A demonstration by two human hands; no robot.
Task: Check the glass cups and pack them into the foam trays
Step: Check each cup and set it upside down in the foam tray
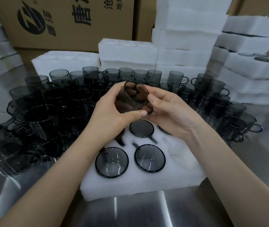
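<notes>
Centre frame: left hand (114, 110) and right hand (168, 110) both grasp a tilted, smoky cylindrical glass cup (130, 99) above a soft white foam tray (171, 174) seating apparently four round cups (149, 158).

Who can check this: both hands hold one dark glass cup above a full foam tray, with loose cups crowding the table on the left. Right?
The head view shows the foam tray is not full: its near right pocket is empty. The left hand and right hand do hold one cup above it, with loose cups crowding the table on the left.
</notes>
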